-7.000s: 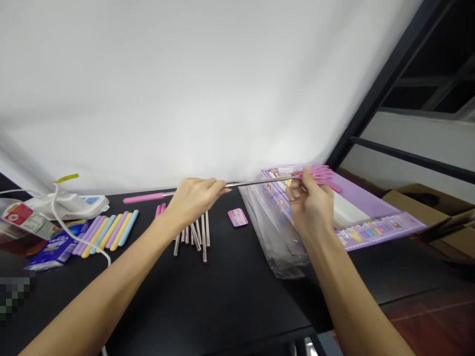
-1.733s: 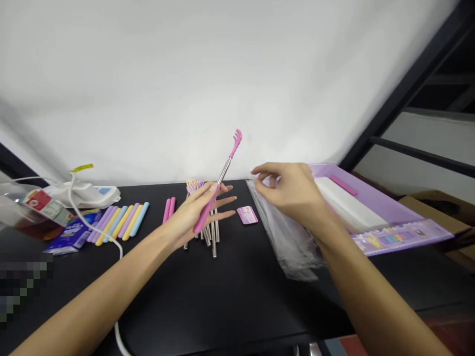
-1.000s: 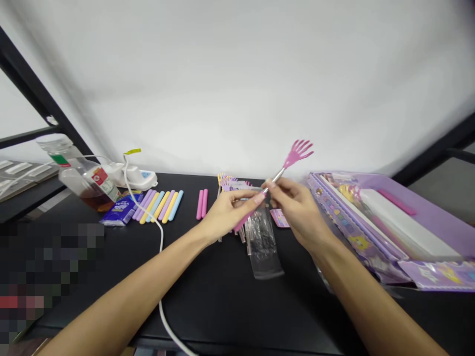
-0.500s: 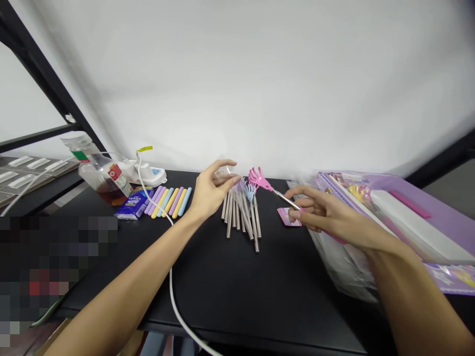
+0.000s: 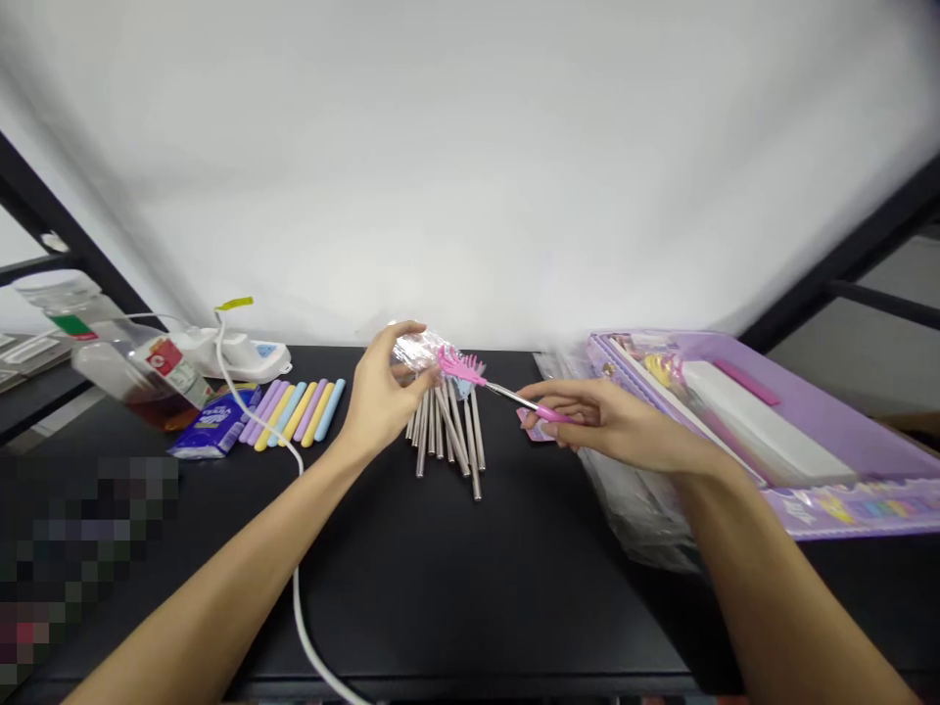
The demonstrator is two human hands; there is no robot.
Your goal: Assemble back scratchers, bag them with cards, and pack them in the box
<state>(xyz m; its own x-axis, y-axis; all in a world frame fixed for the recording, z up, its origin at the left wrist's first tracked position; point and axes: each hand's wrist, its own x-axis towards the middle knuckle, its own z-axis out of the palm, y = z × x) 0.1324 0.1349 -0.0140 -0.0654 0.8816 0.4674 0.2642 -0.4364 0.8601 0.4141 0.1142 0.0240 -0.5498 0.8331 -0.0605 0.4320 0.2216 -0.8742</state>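
In my right hand (image 5: 609, 421) is a back scratcher (image 5: 506, 394) with a pink hand-shaped head, a metal rod and a pink handle; my fingers grip the handle. Its head points left, beside the fingertips of my left hand (image 5: 378, 392). Between the thumb and fingers of that left hand is a clear plastic bag (image 5: 416, 350). Below both hands lies a bunch of metal rods (image 5: 443, 431) with hand-shaped heads, a light blue one (image 5: 462, 388) among them. A small pink card (image 5: 534, 429) lies on the table, partly behind my right fingers.
Purple, yellow and blue handles (image 5: 298, 413) lie in a row at left, near a blue packet (image 5: 214, 423), a bottle (image 5: 139, 367) and a power strip (image 5: 250, 359). A white cable (image 5: 300, 587) crosses the black table. At right are clear bags (image 5: 635, 509) and a purple box (image 5: 829, 421).
My right hand has brought the back scratcher's head left to my left hand, and its pink handle now shows. More of the plastic bag is visible. The whole view has shifted right.
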